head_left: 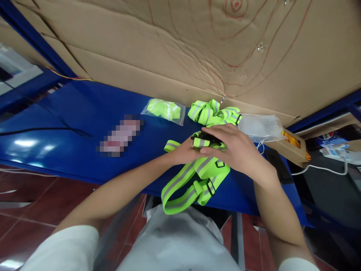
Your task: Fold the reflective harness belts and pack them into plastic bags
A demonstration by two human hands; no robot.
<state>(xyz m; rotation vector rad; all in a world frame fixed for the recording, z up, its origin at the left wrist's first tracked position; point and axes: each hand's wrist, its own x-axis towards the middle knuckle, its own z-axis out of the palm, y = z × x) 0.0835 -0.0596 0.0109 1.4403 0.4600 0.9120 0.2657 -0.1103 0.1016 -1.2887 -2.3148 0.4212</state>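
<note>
Both hands meet over a neon-yellow reflective strap point(180, 195) with a grey stripe and black buckles. My left hand point(187, 150) is closed on a folded part of it, its fingers partly hidden by the other hand. From above and the right, my right hand point(232, 145) grips the same bundle around a black piece. Below the hands, a loop of strap hangs over the table's front edge. Just behind lies a second bundled reflective strap point(211, 113). To its left is a clear bag point(165, 111) with folded neon-yellow material inside.
The blue table point(70, 113) is backed by a cardboard panel point(180, 52) with red curved lines. A clear plastic bag point(261, 126), a dark phone-like object point(278, 165) and an open cardboard box point(296, 150) are at the right. A blurred-out pinkish item point(121, 137) and black cable point(56, 130) lie left.
</note>
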